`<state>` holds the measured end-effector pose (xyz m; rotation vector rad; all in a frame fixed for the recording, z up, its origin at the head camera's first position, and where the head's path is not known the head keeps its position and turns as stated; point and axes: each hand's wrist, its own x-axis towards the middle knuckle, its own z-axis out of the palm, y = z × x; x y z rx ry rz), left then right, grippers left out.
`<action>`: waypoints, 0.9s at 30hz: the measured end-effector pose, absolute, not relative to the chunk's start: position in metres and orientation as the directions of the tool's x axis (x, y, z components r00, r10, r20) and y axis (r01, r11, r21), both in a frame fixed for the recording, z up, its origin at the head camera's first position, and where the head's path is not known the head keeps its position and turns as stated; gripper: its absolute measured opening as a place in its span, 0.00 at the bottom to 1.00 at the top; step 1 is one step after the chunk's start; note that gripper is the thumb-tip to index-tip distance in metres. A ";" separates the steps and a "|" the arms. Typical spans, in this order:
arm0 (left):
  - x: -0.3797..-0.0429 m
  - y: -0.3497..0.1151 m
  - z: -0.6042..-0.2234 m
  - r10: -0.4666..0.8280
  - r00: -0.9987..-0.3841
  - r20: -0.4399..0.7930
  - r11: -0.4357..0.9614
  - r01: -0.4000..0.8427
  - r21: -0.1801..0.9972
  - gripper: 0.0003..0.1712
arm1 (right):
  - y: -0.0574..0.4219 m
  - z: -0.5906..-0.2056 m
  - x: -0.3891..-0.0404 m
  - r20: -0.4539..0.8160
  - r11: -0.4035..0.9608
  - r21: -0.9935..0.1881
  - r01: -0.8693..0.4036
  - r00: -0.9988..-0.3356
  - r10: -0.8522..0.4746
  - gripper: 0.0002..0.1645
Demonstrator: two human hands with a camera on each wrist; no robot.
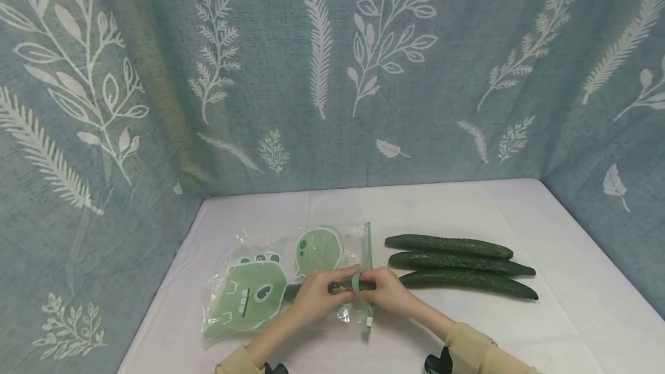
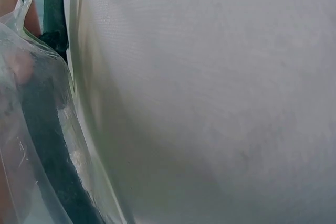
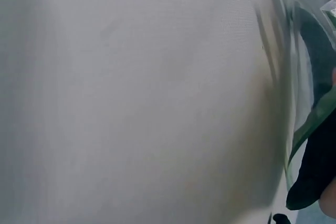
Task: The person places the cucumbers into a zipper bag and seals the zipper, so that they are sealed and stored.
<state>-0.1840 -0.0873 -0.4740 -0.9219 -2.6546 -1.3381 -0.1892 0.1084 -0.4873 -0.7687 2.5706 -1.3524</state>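
A clear zip bag (image 1: 249, 299) with green cartoon prints lies on the table, its green-edged mouth facing right. One dark green cucumber (image 1: 340, 286) runs through that mouth, with part of it inside the plastic. My left hand (image 1: 316, 294) grips the cucumber at the bag, just left of the opening. On the other side of the green edge, my right hand (image 1: 388, 291) holds the cucumber's outer end. In the left wrist view the cucumber (image 2: 50, 140) shows behind clear plastic. Its dark tip (image 3: 312, 174) pokes out past the green edge in the right wrist view.
Three more cucumbers (image 1: 457, 261) lie side by side to the right of the bag. A white cloth (image 1: 415, 201) covers the table. Behind and at both sides hangs a blue-green curtain (image 1: 332, 149) with white leaf prints. The white zip slider (image 1: 369, 322) sits at the near end of the bag's mouth.
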 end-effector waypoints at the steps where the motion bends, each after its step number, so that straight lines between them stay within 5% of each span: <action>1: -0.184 -0.087 -0.474 0.493 -0.821 0.286 0.450 0.523 0.724 0.27 | 0.107 -0.487 -0.189 0.118 0.466 -0.801 -0.377 -0.861 -0.495 0.13; 27: -0.184 -0.088 -0.471 0.461 -0.818 0.345 0.455 0.551 0.699 0.30 | 0.088 -0.495 -0.204 0.069 0.386 -0.886 -0.259 -0.895 -0.442 0.15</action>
